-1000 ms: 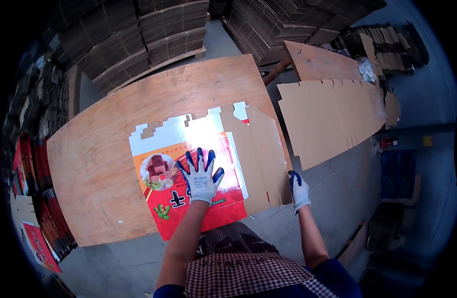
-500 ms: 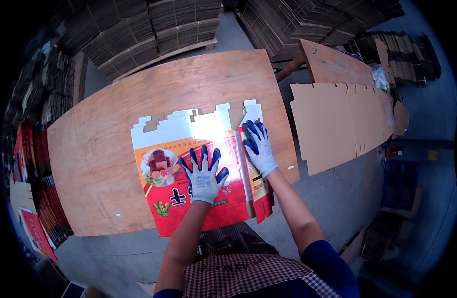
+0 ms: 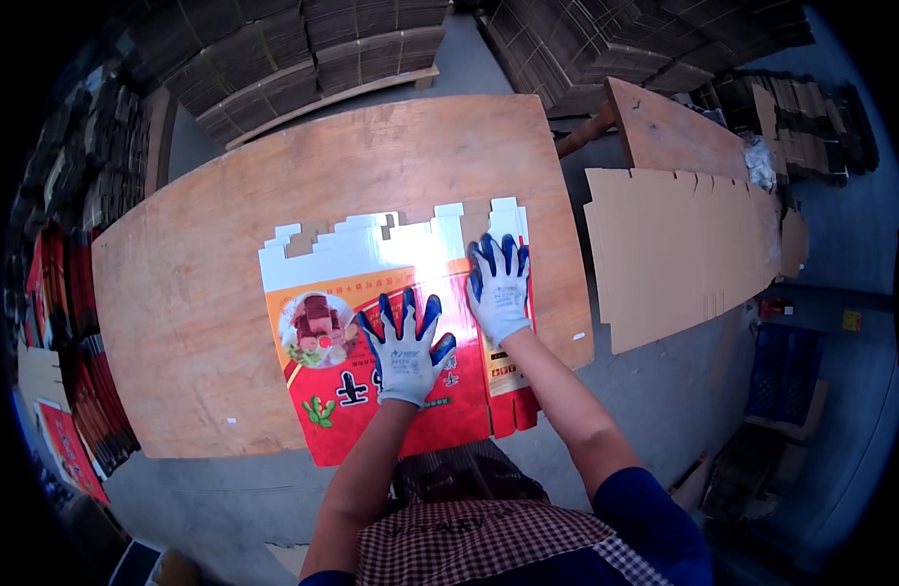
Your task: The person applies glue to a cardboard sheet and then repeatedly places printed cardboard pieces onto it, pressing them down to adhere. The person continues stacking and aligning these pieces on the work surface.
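Flat printed carton, red/orange w/ white flaps (image 3: 371, 293), lies on plywood table (image 3: 195, 293), near edge overhanging the table's near edge. Operator's L hand (image 3: 406, 352), in wht/blue glove, palm down on main panel, fingers spread wide. R hand (image 3: 500, 288), gloved likewise, flat on narrow side panel (image 3: 509, 386) at carton's R edge, fingers slightly apart, pinching nothing. Plain brn cardboard sheet (image 3: 679, 254) well apart, to R of table.
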A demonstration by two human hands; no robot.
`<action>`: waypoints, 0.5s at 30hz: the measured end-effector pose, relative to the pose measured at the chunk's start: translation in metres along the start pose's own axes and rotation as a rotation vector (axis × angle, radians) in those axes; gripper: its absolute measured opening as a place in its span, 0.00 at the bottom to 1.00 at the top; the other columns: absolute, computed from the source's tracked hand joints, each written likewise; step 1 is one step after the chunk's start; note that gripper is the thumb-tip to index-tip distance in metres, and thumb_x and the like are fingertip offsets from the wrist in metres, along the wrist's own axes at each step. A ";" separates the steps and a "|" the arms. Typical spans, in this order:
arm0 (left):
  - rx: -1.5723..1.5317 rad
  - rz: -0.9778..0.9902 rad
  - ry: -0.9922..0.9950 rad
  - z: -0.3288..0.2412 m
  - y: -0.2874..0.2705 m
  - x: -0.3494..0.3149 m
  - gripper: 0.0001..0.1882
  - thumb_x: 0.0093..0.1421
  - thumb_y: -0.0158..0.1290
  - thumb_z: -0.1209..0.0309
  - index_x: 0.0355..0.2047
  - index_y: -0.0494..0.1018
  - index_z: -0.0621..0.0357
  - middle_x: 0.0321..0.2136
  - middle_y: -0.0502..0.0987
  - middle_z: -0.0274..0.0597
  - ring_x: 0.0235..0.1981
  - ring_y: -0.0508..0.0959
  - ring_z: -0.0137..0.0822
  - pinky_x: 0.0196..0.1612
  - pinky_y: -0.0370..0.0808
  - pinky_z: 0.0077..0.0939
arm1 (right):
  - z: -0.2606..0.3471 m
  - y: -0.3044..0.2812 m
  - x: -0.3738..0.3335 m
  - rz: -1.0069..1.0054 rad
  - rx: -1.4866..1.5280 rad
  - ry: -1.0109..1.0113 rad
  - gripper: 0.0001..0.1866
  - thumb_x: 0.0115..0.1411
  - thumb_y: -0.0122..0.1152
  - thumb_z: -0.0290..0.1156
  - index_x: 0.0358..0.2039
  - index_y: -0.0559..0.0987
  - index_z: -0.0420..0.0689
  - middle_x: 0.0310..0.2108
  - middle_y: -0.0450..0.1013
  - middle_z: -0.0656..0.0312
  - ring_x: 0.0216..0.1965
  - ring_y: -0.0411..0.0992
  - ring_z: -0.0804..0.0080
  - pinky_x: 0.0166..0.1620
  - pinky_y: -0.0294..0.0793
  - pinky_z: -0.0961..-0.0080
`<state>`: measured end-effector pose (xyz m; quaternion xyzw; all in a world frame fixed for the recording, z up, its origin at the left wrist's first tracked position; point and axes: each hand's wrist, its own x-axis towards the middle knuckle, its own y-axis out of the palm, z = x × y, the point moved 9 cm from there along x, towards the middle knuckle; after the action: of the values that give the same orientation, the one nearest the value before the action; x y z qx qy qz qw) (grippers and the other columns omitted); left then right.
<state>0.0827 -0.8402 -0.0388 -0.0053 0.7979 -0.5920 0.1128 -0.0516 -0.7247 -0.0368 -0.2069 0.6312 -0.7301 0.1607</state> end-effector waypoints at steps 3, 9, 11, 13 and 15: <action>0.017 0.018 -0.016 0.002 0.005 -0.001 0.37 0.59 0.52 0.37 0.65 0.68 0.35 0.73 0.49 0.47 0.73 0.42 0.65 0.67 0.31 0.76 | 0.005 0.002 0.001 -0.066 0.000 0.028 0.25 0.64 0.53 0.39 0.61 0.72 0.48 0.66 0.62 0.55 0.70 0.53 0.48 0.70 0.44 0.40; -0.007 0.082 -0.058 0.006 0.010 -0.004 0.36 0.59 0.52 0.37 0.64 0.69 0.34 0.73 0.50 0.45 0.73 0.41 0.63 0.68 0.33 0.74 | 0.018 -0.004 -0.069 -0.048 0.027 0.130 0.29 0.63 0.57 0.38 0.64 0.69 0.46 0.66 0.62 0.52 0.68 0.57 0.46 0.70 0.46 0.41; 0.022 0.037 -0.036 0.002 0.004 -0.003 0.36 0.59 0.52 0.37 0.65 0.68 0.35 0.74 0.48 0.44 0.74 0.41 0.62 0.68 0.33 0.74 | 0.027 -0.014 -0.111 -0.009 0.053 0.145 0.31 0.63 0.57 0.41 0.65 0.68 0.45 0.67 0.61 0.52 0.69 0.56 0.46 0.70 0.45 0.40; 0.018 -0.004 -0.035 0.004 0.011 -0.007 0.37 0.59 0.52 0.37 0.66 0.67 0.35 0.74 0.47 0.43 0.74 0.41 0.62 0.68 0.33 0.74 | 0.034 -0.018 -0.159 0.026 0.089 0.139 0.33 0.64 0.57 0.44 0.66 0.67 0.45 0.67 0.61 0.52 0.69 0.55 0.47 0.70 0.45 0.39; 0.012 0.015 -0.033 0.001 0.008 -0.001 0.38 0.59 0.52 0.38 0.68 0.64 0.34 0.74 0.46 0.43 0.74 0.40 0.61 0.68 0.32 0.74 | 0.035 -0.017 -0.204 0.041 0.113 0.073 0.34 0.62 0.60 0.46 0.66 0.68 0.46 0.67 0.62 0.52 0.69 0.56 0.48 0.69 0.48 0.41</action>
<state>0.0851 -0.8391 -0.0463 -0.0083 0.7926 -0.5956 0.1306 0.1420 -0.6508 -0.0366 -0.1578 0.5985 -0.7681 0.1640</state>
